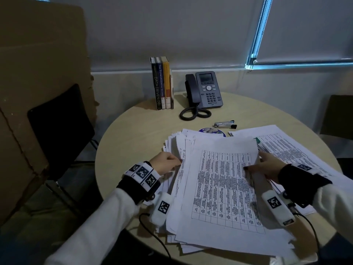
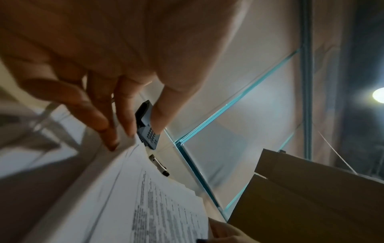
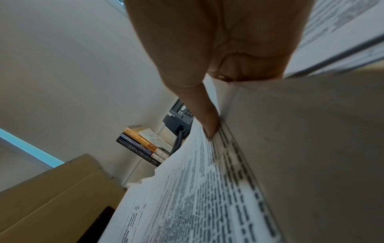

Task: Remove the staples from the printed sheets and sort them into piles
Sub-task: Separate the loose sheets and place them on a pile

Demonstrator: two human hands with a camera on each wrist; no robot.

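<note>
A thick stack of printed sheets (image 1: 219,188) with a table grid on top lies in the middle of the round table (image 1: 133,134). My left hand (image 1: 176,162) rests at the stack's left edge. In the left wrist view its fingertips (image 2: 112,144) are stretched out and touch the edge of the paper (image 2: 166,213). My right hand (image 1: 253,166) pinches the right edge of the top sheets, thumb (image 3: 207,125) on the print (image 3: 197,197) and the fingers curled underneath. A second pile of sheets (image 1: 286,150) lies to the right. No staple is visible.
A metal stapler-like tool (image 1: 225,124) lies behind the stacks, beside a round blue disc (image 1: 212,131). Farther back stand a desk phone (image 1: 206,90) and upright books (image 1: 162,83). A black chair (image 1: 61,127) and cardboard boxes (image 1: 38,73) are on the left.
</note>
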